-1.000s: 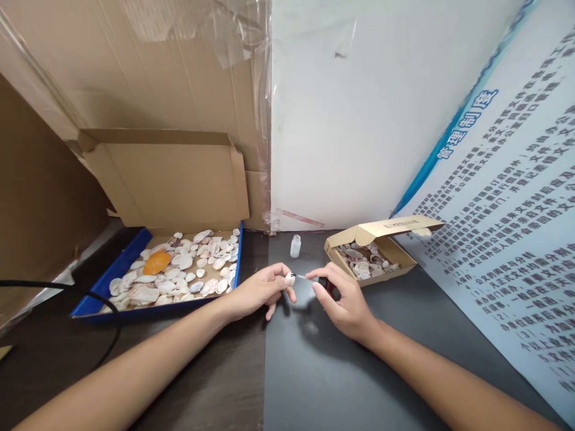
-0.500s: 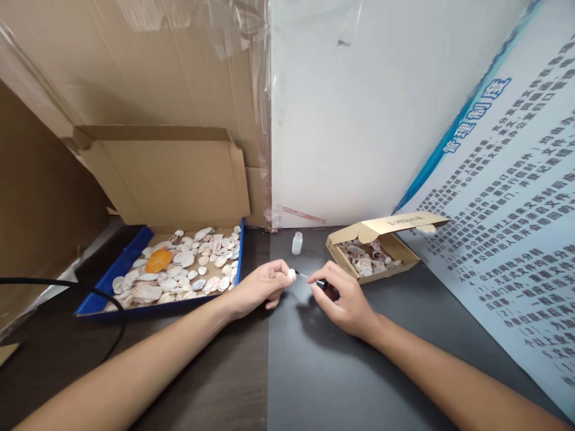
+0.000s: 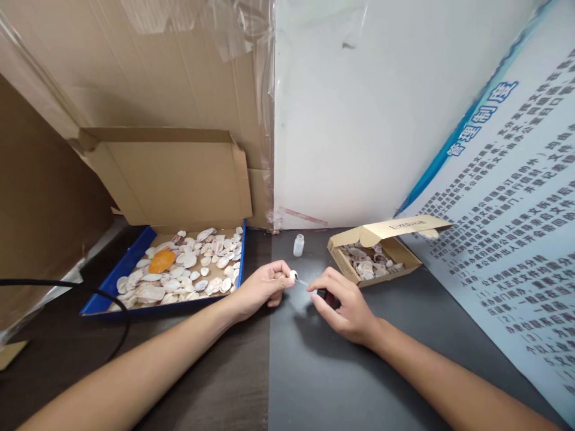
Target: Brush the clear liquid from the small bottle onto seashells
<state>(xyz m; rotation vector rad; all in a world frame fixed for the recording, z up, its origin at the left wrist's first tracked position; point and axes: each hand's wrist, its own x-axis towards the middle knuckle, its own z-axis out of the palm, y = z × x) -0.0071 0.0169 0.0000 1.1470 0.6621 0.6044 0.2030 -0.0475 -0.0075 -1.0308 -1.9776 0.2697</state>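
Note:
Between the thumb and forefinger of my left hand (image 3: 265, 287) is a small white shell (image 3: 293, 274), pinched near the middle of the desk. My right hand (image 3: 344, 305) is closed around the black cap of a small brush (image 3: 303, 282). The brush's thin pale stem points left, and its dark tip meets the shell. Something dark red shows under my right fingers, too hidden to name. Behind the hands, a small translucent bottle (image 3: 299, 245) stands upright without a cap, whitish inside.
At left, a blue-sided cardboard box (image 3: 99, 297) holds many shells and one orange shell (image 3: 162, 261). A smaller open carton (image 3: 350, 267) with shells stands at right. A black cable (image 3: 127, 326) curves in from the left. Cardboard and a white panel rise behind.
The brush tip has moved from just beside the shell onto it. My right hand has shifted slightly left and down. The view has moved a little.

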